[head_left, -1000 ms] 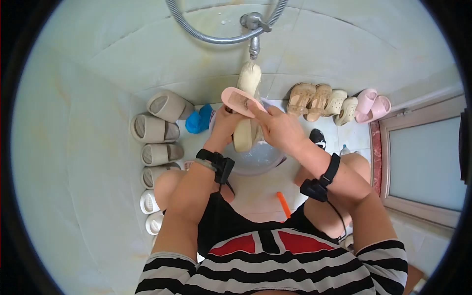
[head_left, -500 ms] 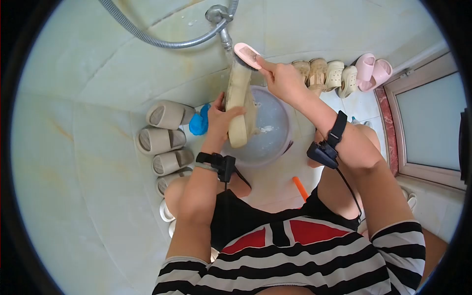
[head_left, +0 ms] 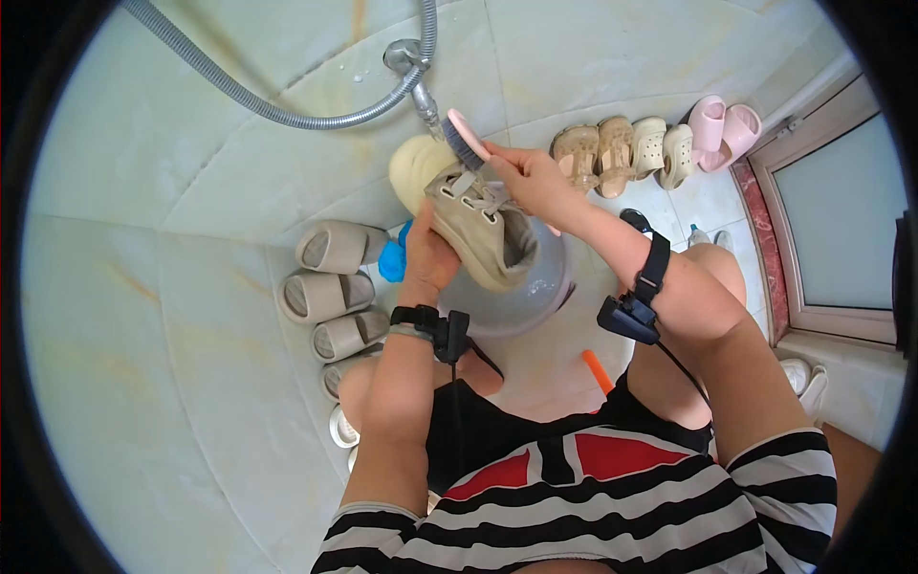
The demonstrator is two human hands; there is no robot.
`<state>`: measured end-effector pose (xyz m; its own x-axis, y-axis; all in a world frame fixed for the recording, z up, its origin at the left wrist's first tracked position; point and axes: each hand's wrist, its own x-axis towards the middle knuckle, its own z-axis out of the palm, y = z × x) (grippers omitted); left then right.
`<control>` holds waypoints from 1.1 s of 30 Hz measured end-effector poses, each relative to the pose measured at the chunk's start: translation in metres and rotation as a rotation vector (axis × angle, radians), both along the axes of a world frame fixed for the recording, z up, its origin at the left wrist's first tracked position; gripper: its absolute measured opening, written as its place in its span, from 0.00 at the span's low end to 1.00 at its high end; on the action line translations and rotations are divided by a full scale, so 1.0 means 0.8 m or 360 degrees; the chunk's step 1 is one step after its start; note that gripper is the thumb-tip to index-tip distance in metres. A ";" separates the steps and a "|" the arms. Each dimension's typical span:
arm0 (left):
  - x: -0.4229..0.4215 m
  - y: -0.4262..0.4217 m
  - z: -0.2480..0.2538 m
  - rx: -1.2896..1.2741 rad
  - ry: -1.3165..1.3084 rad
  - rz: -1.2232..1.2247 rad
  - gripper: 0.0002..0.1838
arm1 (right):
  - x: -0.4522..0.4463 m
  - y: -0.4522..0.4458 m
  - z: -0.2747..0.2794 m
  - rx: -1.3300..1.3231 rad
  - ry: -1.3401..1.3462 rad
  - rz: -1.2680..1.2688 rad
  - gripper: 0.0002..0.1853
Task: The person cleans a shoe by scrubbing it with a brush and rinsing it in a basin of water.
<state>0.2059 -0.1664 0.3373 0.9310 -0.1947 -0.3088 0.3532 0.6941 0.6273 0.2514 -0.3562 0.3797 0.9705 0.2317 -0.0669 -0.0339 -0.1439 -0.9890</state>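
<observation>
A beige lace-up shoe [head_left: 478, 230] with a pale rubber toe is tilted over a round basin [head_left: 535, 301] of water. My left hand [head_left: 430, 253] grips it from the left side, near the sole. In my right hand [head_left: 535, 182] is a pink brush [head_left: 467, 141], whose dark bristles face the shoe's toe and laces. Just above the toe is the metal tap [head_left: 423, 100], with water at its mouth. Part of the basin is hidden behind the shoe.
Grey slippers [head_left: 325, 297] line the left wall beside a blue item [head_left: 392, 258]. Brown clogs [head_left: 615, 153], cream clogs [head_left: 648, 148] and pink slippers [head_left: 708, 134] stand along the back right. An orange object [head_left: 598, 371] lies on the floor; a hose [head_left: 287, 117] hangs above.
The shoe has turned from showing its sole to showing its laced upper. The brush moved from over the sole to beside the toe and laces, its bristles now visible. The camera view has shifted.
</observation>
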 end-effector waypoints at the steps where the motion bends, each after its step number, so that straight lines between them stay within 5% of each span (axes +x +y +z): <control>1: 0.003 -0.001 0.002 0.0007 -0.0002 0.0001 0.33 | -0.001 0.000 0.001 0.0007 -0.0002 0.0001 0.20; 10: 0.006 -0.009 0.012 0.0004 -0.0287 0.0269 0.41 | -0.009 -0.003 -0.032 -0.0744 -0.0581 -0.0153 0.24; 13: 0.006 -0.004 0.013 0.0034 -0.0380 0.0317 0.43 | -0.023 -0.010 0.005 -0.0338 -0.0051 -0.0203 0.25; 15: 0.006 -0.002 0.010 0.0128 -0.0477 0.0274 0.45 | -0.027 -0.014 0.019 0.0419 0.0654 -0.0110 0.27; 24: 0.008 0.003 -0.015 0.0195 -0.0574 0.0177 0.47 | 0.000 0.011 0.001 0.1217 0.1358 -0.0180 0.18; 31: 0.000 0.011 -0.014 0.0137 -0.0454 0.0182 0.46 | 0.005 0.019 0.017 0.1644 0.1536 0.0428 0.10; 33: 0.002 0.022 -0.013 0.0110 -0.0409 0.0145 0.44 | 0.006 0.025 0.018 0.1456 0.1092 0.0443 0.13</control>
<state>0.2075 -0.1490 0.3267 0.9932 -0.0932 -0.0700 0.1146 0.6680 0.7353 0.2561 -0.3359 0.3942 0.7042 0.6627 -0.2547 -0.6789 0.5235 -0.5148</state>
